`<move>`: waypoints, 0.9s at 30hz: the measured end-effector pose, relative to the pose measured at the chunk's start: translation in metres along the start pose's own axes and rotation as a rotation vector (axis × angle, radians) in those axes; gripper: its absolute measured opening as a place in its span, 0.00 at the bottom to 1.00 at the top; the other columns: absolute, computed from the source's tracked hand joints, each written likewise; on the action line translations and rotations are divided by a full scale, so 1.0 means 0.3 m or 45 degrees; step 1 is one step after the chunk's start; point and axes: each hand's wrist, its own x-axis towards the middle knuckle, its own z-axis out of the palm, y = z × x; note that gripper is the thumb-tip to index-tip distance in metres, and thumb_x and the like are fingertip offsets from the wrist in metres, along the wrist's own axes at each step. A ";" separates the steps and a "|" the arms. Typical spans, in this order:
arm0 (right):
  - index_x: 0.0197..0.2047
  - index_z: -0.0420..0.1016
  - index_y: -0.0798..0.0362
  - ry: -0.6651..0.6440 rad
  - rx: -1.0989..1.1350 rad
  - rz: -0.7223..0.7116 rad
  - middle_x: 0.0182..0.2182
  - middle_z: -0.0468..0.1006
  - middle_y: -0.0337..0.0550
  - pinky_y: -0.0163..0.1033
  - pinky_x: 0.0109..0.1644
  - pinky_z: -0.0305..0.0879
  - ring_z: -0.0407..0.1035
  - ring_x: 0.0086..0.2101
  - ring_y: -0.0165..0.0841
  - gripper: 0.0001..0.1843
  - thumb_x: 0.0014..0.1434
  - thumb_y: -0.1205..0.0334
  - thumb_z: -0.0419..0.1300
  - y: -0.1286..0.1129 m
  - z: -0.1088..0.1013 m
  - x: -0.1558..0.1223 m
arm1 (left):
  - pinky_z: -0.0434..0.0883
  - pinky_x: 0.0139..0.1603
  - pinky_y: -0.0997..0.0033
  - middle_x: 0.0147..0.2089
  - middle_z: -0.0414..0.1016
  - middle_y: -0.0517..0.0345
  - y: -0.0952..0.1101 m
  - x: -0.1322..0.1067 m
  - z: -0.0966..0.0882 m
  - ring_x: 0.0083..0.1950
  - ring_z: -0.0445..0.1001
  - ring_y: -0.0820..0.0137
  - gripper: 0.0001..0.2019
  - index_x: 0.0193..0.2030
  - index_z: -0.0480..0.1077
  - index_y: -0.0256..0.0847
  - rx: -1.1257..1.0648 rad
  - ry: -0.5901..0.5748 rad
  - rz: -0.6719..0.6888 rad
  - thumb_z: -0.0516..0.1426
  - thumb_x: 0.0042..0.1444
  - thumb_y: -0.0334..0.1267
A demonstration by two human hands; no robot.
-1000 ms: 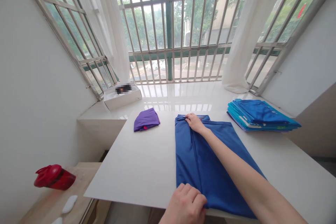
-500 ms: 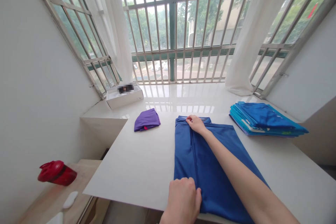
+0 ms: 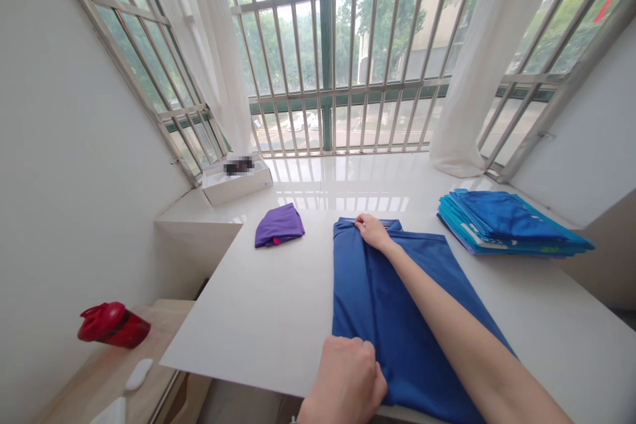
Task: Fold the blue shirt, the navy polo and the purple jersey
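Note:
A blue shirt lies partly folded on the white table, its left side turned inward in a long strip. At its far end, by what looks like the collar, my right hand pinches the cloth edge between thumb and fingers. My left hand is closed in a fist at the near end of the same strip, gripping the cloth by the table's front edge; its fingertips are hidden. The right forearm crosses over the shirt.
A folded purple garment sits left of the shirt. Several folded blue garments are stacked at the right. An open white box stands by the barred window. Below left, a red bottle lies tilted on a lower wooden surface.
The folded strip looks flatter and smoother, with fewer creases along its inner edge. Both hands keep their grip in nearly the same places; the view has shifted slightly.

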 end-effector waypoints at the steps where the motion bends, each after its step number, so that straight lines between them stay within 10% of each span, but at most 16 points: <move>1: 0.40 0.76 0.53 -0.004 -0.007 -0.003 0.41 0.79 0.46 0.36 0.49 0.63 0.71 0.43 0.34 0.08 0.64 0.67 0.54 0.000 -0.002 0.001 | 0.61 0.30 0.68 0.29 0.78 0.53 -0.002 0.001 0.007 0.29 0.77 0.63 0.09 0.30 0.72 0.40 0.007 0.003 0.006 0.52 0.57 0.34; 10: 0.48 0.75 0.53 0.086 -0.135 -0.162 0.50 0.75 0.56 0.45 0.54 0.63 0.68 0.51 0.44 0.13 0.67 0.60 0.51 -0.106 -0.054 -0.078 | 0.59 0.31 0.67 0.30 0.76 0.55 -0.008 -0.011 0.090 0.30 0.74 0.65 0.08 0.30 0.70 0.40 -0.021 0.177 0.045 0.55 0.59 0.38; 17: 0.65 0.64 0.55 -0.200 -0.296 -0.809 0.64 0.65 0.56 0.50 0.69 0.48 0.54 0.65 0.46 0.31 0.65 0.46 0.53 -0.197 -0.010 -0.174 | 0.57 0.32 0.66 0.29 0.72 0.58 -0.023 -0.029 0.178 0.30 0.69 0.66 0.10 0.29 0.65 0.42 -0.029 0.591 0.125 0.61 0.55 0.42; 27: 0.73 0.49 0.58 -0.395 -0.309 -0.553 0.71 0.49 0.53 0.51 0.72 0.39 0.42 0.70 0.44 0.43 0.66 0.37 0.44 -0.062 0.006 -0.115 | 0.56 0.28 0.65 0.26 0.68 0.62 -0.025 -0.064 0.251 0.26 0.67 0.68 0.16 0.29 0.61 0.43 -0.053 0.787 0.112 0.63 0.52 0.47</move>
